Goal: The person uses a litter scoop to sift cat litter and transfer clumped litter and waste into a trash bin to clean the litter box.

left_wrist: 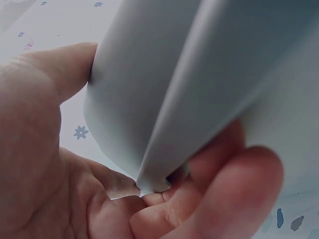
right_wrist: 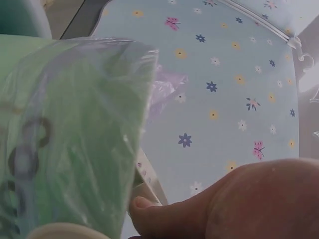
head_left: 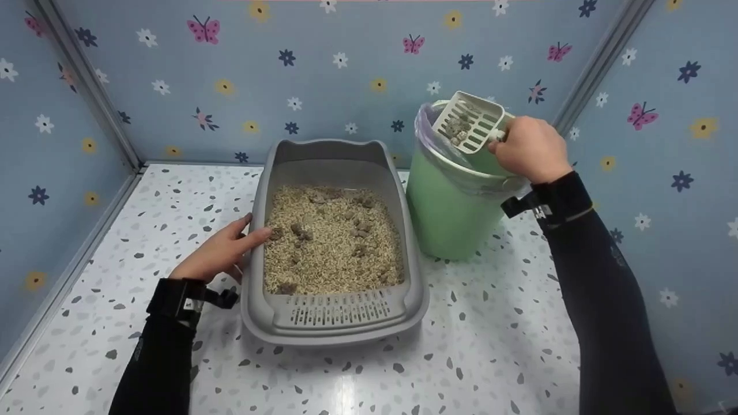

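My left hand [head_left: 216, 251] grips the left rim of a grey litter box [head_left: 340, 333]. In the left wrist view the thumb lies on one side of the box's wall [left_wrist: 134, 79] and the fingers curl beneath the edge. Tan pellet litter [head_left: 331, 262] with several dark clumps fills the box's floor. Over the mouth of a green bin [head_left: 450, 213], my right hand [head_left: 533, 148] holds a pale slotted litter scoop [head_left: 487, 123] by its handle. Clumps [head_left: 457, 128] rest on the tilted scoop. In the right wrist view the bin hides most of the scoop.
A thin purplish bag [head_left: 428, 129] lines the bin and folds over its rim. The bin stands right beside the litter box. Blue flowered panels [head_left: 328, 75] enclose the back and sides of the speckled white surface [head_left: 478, 334].
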Demonstrator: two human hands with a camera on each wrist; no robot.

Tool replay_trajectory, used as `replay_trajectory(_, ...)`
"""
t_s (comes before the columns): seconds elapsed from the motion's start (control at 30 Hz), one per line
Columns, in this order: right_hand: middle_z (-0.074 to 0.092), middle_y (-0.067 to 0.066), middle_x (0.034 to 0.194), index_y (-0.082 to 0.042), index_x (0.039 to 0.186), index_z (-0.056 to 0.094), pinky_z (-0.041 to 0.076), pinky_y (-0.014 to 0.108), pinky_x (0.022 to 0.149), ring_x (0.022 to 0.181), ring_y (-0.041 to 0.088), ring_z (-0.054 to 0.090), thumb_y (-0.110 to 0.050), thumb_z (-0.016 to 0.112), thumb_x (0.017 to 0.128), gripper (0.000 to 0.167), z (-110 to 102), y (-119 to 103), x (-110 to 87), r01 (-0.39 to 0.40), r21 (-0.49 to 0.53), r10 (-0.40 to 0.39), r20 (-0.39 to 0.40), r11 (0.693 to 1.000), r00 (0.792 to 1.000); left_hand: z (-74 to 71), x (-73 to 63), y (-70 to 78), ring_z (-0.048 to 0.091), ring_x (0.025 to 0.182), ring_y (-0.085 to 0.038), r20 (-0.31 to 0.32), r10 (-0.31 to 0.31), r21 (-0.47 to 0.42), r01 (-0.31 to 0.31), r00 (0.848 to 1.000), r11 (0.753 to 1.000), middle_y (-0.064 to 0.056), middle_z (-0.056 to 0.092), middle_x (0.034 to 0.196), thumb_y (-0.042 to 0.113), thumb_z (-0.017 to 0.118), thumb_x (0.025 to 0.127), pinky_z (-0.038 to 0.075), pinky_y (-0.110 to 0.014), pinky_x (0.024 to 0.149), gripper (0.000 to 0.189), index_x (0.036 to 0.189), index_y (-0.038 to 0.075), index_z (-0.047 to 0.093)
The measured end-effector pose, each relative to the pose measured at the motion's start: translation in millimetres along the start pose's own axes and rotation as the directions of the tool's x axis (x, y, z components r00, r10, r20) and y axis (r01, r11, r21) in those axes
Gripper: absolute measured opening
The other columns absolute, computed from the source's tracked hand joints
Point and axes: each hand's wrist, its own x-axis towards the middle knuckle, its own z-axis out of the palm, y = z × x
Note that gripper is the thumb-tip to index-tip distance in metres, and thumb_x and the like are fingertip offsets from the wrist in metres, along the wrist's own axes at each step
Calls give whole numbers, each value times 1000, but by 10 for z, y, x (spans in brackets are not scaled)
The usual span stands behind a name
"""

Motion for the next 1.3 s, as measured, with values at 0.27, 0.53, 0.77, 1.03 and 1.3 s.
replay_trajectory(0.27, 70, 23, 84, 2, 97, 73, 49, 58, 53, 68, 39, 58, -7, 64, 97, 12, 112, -31, -30, 61, -139, -84, -166, 988, 983, -7, 6, -8, 78, 67, -33, 1, -4, 5, 4, 1000, 1000, -33, 72, 126, 59, 59, 113, 70, -51, 62, 100, 181, 17, -1)
replay_trajectory(0.53, 73, 27, 83, 8, 101, 77, 46, 53, 46, 62, 36, 57, 5, 60, 101, 17, 191, -86, -52, 37, -302, -132, -300, 953, 945, -9, 8, -8, 78, 69, -34, 2, -4, 5, 4, 1000, 1000, -34, 70, 128, 59, 59, 113, 70, -52, 63, 100, 181, 18, -1)
replay_trajectory(0.77, 69, 24, 81, 9, 91, 70, 56, 55, 54, 66, 39, 63, 3, 58, 104, 19, 207, -87, -82, 28, -423, -186, -337, 906, 923, -12, 9, -13, 79, 71, -34, 14, 7, -1, -7, 1000, 1000, -39, 65, 139, 57, 59, 114, 70, -52, 62, 98, 181, 19, -2)
replay_trajectory(1.03, 67, 25, 89, 9, 102, 74, 56, 61, 55, 70, 41, 61, -7, 67, 103, 17, 37, -236, -306, 102, -226, -175, -331, 969, 927, -2, -8, 10, 79, 68, -34, 10, 4, 8, -4, 1000, 1000, -37, 68, 135, 58, 59, 114, 70, -50, 61, 99, 181, 18, -2)
replay_trajectory(1.3, 79, 19, 111, 1, 125, 71, 65, 58, 76, 86, 38, 73, -21, 84, 101, 35, 29, -741, -581, 266, -28, -267, -57, 964, 962, 2, 0, -6, 79, 71, -34, 16, 21, -3, -21, 1000, 1000, -40, 63, 140, 56, 58, 115, 70, -53, 62, 97, 181, 19, -1)
